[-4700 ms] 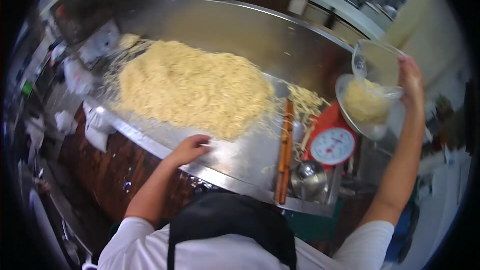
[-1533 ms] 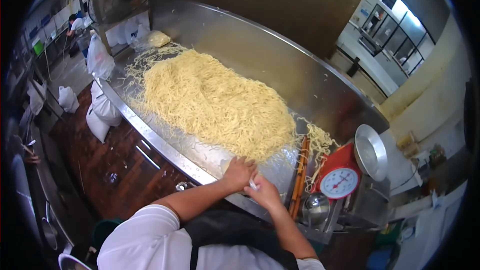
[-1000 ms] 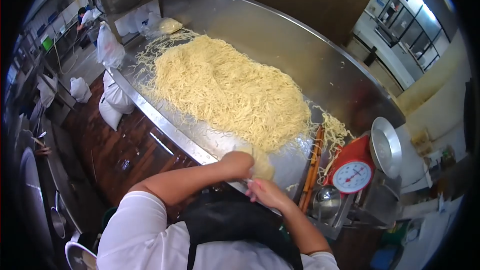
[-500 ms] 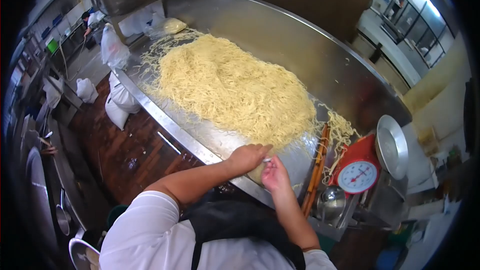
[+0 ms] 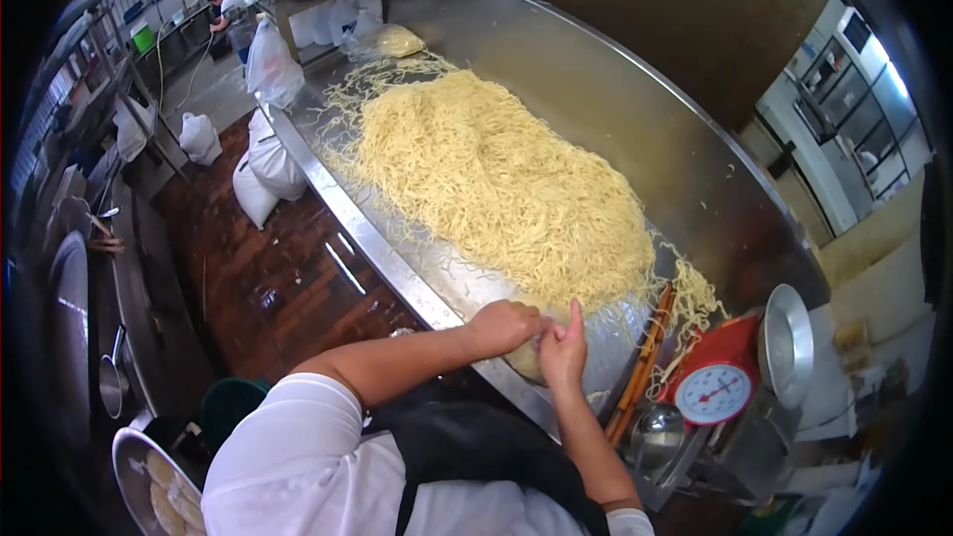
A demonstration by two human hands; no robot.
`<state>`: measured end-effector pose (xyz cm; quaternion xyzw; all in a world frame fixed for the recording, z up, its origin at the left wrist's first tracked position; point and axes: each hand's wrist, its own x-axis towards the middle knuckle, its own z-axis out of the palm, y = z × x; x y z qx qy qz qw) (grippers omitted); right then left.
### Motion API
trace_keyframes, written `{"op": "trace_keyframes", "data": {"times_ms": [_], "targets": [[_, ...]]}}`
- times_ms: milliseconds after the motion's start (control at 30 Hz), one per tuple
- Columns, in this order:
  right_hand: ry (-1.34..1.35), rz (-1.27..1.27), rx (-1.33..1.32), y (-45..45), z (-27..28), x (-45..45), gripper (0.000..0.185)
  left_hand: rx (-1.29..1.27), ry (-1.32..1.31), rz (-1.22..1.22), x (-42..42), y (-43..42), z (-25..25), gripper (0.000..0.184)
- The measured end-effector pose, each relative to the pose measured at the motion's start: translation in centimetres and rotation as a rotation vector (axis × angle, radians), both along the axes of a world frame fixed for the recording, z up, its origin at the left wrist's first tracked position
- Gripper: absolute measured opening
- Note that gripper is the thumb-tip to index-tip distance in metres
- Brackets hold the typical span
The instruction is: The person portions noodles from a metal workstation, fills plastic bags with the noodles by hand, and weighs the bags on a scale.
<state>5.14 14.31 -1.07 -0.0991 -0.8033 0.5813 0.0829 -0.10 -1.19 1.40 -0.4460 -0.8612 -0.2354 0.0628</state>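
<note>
At the near edge of the metal table, a clear bag of noodles (image 5: 524,361) lies partly hidden beneath my hands. My left hand (image 5: 504,328) is closed at the top of the bag, its fingers curled. Touching it from the right, my right hand (image 5: 564,347) pinches the bag's gathered neck, with one finger pointing up. Beyond both hands a large heap of yellow noodles (image 5: 496,184) spreads over the table. Bamboo sticks (image 5: 640,362) lie right of my hands, beside a red dial scale (image 5: 713,392) that has a metal pan (image 5: 786,345).
The table (image 5: 357,223) has a raised metal rim. A metal ladle or bowl (image 5: 657,435) sits by the scale. White bags (image 5: 268,164) stand on the floor at left. A basin with filled bags (image 5: 164,486) is at lower left. A person (image 5: 226,8) is far back.
The scale pan held noodles in the earliest frame and is bare now. Both hands have come together at the bag, turning and shifting its neck. The view has swung, moving the table contents rightward.
</note>
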Motion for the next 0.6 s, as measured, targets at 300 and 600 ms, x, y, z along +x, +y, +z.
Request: {"op": "trace_keyframes", "data": {"times_ms": [300, 600], "targets": [[0.007, 0.106, 0.061, -0.3, -0.6, 0.5, 0.041, 0.003, -0.349, 0.235, 1.5, 0.1, -1.0, 0.017], [-0.079, 0.191, 0.119, 1.5, -1.1, 0.4, 0.027, 0.815, -2.252, 0.203, 0.9, -0.4, -3.8, 0.020]]}}
